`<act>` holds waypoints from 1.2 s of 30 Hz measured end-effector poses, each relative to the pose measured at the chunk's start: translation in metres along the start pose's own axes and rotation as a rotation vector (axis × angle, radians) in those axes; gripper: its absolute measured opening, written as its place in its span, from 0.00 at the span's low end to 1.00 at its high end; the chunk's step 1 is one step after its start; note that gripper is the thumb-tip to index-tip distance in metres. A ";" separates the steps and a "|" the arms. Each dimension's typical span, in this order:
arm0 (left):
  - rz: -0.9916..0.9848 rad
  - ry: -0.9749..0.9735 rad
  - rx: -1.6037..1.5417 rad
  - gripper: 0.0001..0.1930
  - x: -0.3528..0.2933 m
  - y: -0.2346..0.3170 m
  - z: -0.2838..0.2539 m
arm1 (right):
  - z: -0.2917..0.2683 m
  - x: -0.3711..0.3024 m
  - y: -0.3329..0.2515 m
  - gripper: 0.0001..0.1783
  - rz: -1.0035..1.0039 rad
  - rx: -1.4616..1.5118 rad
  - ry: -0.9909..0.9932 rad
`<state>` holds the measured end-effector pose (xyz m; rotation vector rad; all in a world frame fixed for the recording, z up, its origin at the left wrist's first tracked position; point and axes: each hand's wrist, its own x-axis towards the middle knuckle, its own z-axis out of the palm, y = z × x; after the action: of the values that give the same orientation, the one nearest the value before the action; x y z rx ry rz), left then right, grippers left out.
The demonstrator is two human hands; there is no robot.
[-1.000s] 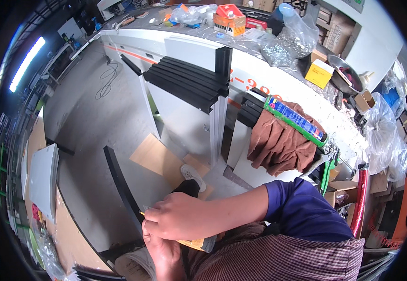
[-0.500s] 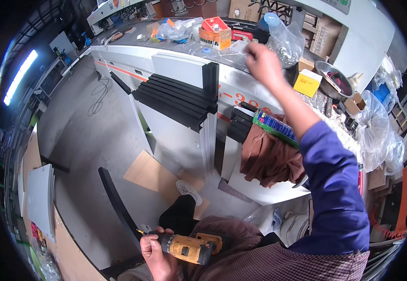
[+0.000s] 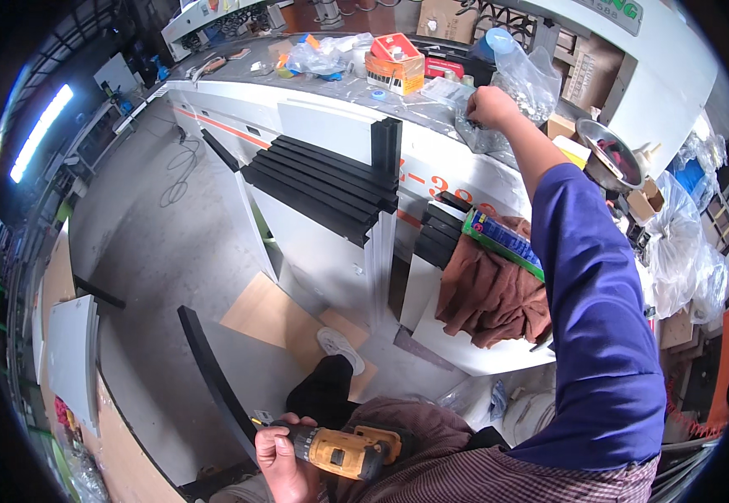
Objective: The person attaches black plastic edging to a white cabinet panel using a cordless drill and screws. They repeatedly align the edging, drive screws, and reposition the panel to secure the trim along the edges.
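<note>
In the head view, the left hand (image 3: 283,459), at six to seven o'clock, is wrapped around the front end of a yellow-and-black power drill (image 3: 339,453), whose body extends from it toward three o'clock. At one o'clock, the right hand (image 3: 492,109) reaches over the grey counter (image 3: 314,82), fingers curled; whether they pinch anything I cannot tell; a clear plastic bag of small metal parts (image 3: 530,71) sits just beside it, toward one o'clock.

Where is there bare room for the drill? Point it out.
Bare gray floor lies between the loose cable and the long black bar. The bench is crowded around the right hand: plastic bags, a yellow box, a metal bowl.
</note>
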<state>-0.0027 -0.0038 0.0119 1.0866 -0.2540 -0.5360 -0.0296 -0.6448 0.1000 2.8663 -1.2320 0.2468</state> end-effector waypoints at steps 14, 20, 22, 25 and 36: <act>0.027 -0.017 -0.066 0.10 -0.006 0.006 0.003 | -0.034 -0.060 -0.047 0.06 -0.107 0.781 0.201; 0.017 -0.025 -0.137 0.09 -0.009 0.007 0.008 | -0.024 -0.215 -0.188 0.04 -0.717 1.450 -0.337; 0.014 -0.035 -0.093 0.10 -0.011 0.008 0.008 | -0.015 -0.254 -0.231 0.03 -0.831 1.622 -0.654; -0.041 -0.008 -0.123 0.10 -0.015 0.011 0.006 | -0.003 -0.288 -0.284 0.03 -1.068 1.491 -0.600; -0.096 0.071 -0.273 0.11 -0.018 0.016 -0.002 | -0.008 -0.337 -0.337 0.06 -1.324 0.905 -0.030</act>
<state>-0.0122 0.0132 0.0265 0.8533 -0.0637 -0.5980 -0.0159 -0.1693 0.0747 3.5167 1.2141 0.7990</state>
